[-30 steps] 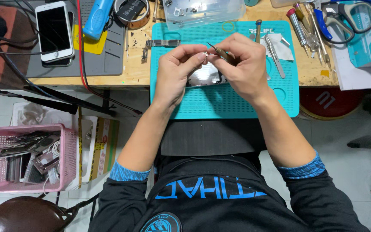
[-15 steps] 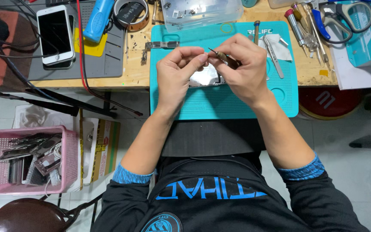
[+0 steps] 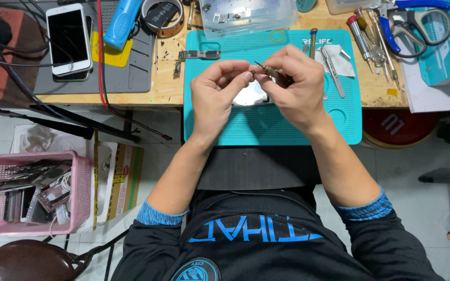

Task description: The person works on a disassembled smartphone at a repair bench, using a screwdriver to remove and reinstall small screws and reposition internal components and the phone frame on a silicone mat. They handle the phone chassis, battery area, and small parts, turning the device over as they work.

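My right hand grips a small brass-handled screwdriver, its tip pointing left toward my left fingertips. My left hand is pinched at the tool's tip; whether a tiny part sits between the fingers is too small to tell. Both hands hover over a teal work mat on the wooden bench. Under them lies a silvery phone part, mostly hidden by my hands.
A white smartphone lies on a grey mat at the left. A clear plastic box, tweezers, screwdrivers and blue-handled scissors crowd the bench's back. A pink basket of parts stands on the floor.
My hands have stayed over the mat; the left fingertips have closed in onto the screwdriver's tip, and the view has shifted slightly.
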Demonstrator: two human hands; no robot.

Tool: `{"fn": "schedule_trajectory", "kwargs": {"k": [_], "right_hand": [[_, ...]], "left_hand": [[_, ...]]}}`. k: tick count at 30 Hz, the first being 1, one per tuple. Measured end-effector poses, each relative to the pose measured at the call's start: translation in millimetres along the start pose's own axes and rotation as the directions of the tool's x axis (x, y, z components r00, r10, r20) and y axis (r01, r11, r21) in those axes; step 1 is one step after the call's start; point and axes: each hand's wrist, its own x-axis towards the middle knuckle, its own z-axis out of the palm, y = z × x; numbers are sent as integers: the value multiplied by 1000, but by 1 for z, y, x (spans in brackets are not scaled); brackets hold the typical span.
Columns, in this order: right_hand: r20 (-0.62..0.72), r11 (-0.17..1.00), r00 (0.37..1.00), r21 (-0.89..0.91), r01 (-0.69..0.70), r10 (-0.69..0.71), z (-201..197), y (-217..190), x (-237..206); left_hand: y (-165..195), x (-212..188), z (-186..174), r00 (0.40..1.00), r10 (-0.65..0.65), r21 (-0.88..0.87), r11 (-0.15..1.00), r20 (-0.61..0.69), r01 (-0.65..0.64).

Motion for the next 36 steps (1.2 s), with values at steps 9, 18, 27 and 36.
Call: {"fn": "schedule_trajectory", "kwargs": {"k": [9,18,27,36], "right_hand": [[59,943,979,263,-203,194,0,9,-1],[170,845,923,371,-385,346,-6,17,2],[113,937,969,254,-241,219,-4,6,-1],[215,975,970,165,-152,115,-16,2,8]], "left_hand": [[5,-2,1,1000,9,20,1000,8,-9],[6,-5,1,1000,-6,65,998,25,4],[1,0,-6,999,-37,-70,997,13,37],[18,6,-13,984,-90,78,994,156,78]]}}
